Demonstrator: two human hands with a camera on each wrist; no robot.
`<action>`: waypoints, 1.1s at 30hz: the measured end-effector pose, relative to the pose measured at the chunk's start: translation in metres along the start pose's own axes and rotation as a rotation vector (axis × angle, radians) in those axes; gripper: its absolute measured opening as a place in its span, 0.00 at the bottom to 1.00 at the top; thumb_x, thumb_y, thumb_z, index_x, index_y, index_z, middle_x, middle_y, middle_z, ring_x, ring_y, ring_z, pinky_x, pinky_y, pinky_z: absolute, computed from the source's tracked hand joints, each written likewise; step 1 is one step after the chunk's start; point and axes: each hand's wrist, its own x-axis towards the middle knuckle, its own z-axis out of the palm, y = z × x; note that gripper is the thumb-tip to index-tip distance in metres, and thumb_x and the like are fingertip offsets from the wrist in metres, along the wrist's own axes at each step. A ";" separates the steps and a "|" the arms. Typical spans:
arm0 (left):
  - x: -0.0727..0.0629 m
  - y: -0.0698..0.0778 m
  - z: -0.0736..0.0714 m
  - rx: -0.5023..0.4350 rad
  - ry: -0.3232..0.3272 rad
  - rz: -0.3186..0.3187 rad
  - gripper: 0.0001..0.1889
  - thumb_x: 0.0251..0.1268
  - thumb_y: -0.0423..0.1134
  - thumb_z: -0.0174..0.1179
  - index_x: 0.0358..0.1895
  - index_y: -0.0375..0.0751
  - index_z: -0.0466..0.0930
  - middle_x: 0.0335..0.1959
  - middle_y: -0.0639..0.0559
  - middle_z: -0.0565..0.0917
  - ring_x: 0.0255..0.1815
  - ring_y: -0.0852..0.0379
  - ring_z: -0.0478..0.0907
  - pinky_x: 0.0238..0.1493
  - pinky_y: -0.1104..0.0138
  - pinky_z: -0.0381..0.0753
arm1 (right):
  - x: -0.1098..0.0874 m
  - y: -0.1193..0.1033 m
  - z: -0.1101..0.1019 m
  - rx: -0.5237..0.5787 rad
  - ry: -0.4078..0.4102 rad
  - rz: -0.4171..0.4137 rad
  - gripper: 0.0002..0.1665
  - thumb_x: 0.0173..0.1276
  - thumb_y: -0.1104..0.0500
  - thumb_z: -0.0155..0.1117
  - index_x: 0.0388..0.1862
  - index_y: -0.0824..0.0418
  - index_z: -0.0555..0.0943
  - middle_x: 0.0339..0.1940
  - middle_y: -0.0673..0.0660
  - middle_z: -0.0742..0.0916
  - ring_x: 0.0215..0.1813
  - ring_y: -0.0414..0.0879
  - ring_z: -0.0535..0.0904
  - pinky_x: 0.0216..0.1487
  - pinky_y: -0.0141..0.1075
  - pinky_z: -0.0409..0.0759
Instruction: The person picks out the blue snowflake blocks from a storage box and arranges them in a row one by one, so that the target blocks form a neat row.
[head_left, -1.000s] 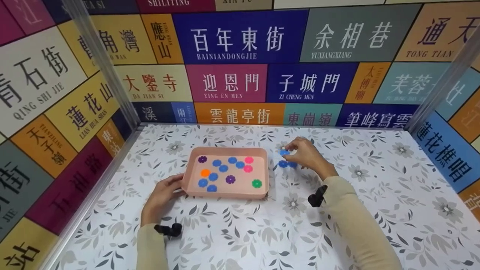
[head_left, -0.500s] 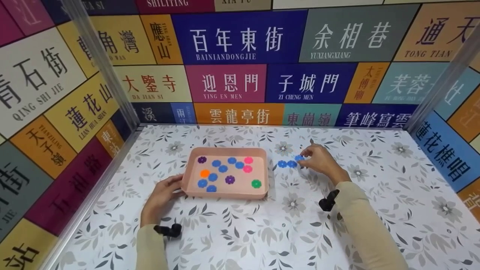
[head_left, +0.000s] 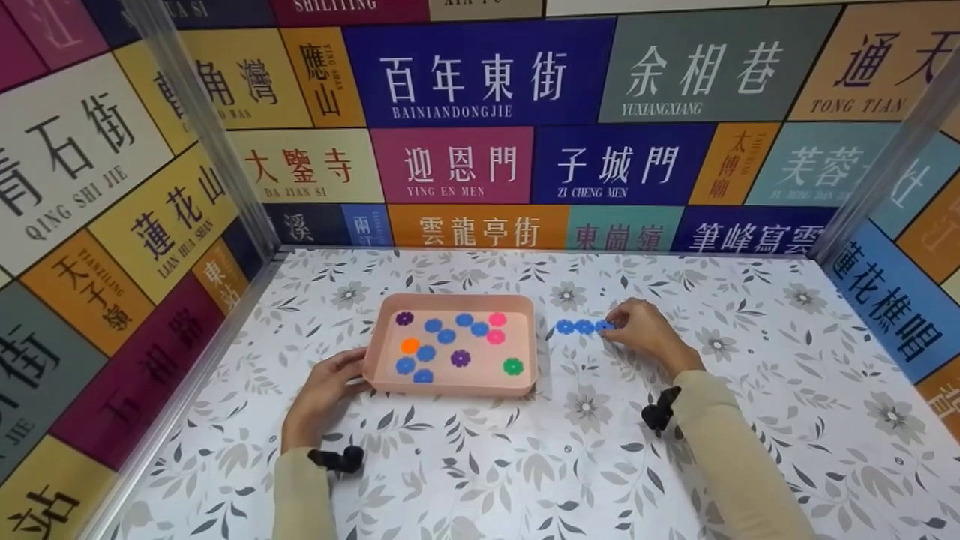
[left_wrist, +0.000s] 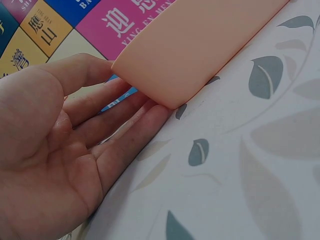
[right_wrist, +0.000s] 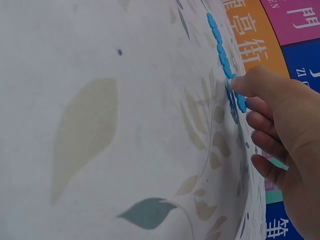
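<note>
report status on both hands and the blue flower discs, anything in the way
Right fingers pinching end blue flower disc of three-disc row; left fingers touching left side of pink tray; nothing visible blocking the row.

In front of the tray (head_left: pixel 450 389), a hand could pass low over the wide stretch of desk (head_left: pixel 487 480) between the two forearms. The left hand (head_left: pixel 326 386) touches the tray's left end and blocks that side. On the tray's right, a narrow strip separates its wall from the row of blue flower pieces (head_left: pixel 584 326); the right hand (head_left: pixel 645 334) grips the row's far end, barring approach there. Behind the tray, a shallow band of desk ends at the upright back wall (head_left: pixel 487 82). Beyond the right forearm, broad room reaches the side wall (head_left: pixel 900 292). From above, the tray is open inside its raised rim.
</note>
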 end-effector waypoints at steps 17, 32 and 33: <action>-0.002 0.001 0.000 0.016 0.017 -0.015 0.25 0.75 0.45 0.54 0.72 0.44 0.69 0.72 0.44 0.73 0.65 0.48 0.78 0.67 0.58 0.80 | 0.006 -0.017 -0.004 0.022 0.037 -0.066 0.22 0.70 0.55 0.66 0.57 0.68 0.82 0.51 0.67 0.84 0.56 0.62 0.78 0.59 0.56 0.80; -0.002 0.003 -0.001 0.006 0.014 -0.001 0.24 0.76 0.42 0.53 0.72 0.42 0.69 0.71 0.41 0.74 0.62 0.49 0.80 0.66 0.58 0.81 | 0.037 -0.113 0.018 0.100 0.011 -0.169 0.23 0.69 0.52 0.67 0.60 0.61 0.82 0.54 0.63 0.84 0.59 0.59 0.79 0.61 0.53 0.80; -0.002 0.004 0.000 0.013 0.011 -0.004 0.25 0.77 0.43 0.53 0.72 0.42 0.68 0.71 0.41 0.74 0.62 0.49 0.80 0.66 0.58 0.81 | 0.040 -0.119 0.019 0.096 0.000 -0.179 0.24 0.69 0.52 0.67 0.60 0.62 0.82 0.54 0.63 0.84 0.59 0.59 0.79 0.62 0.53 0.80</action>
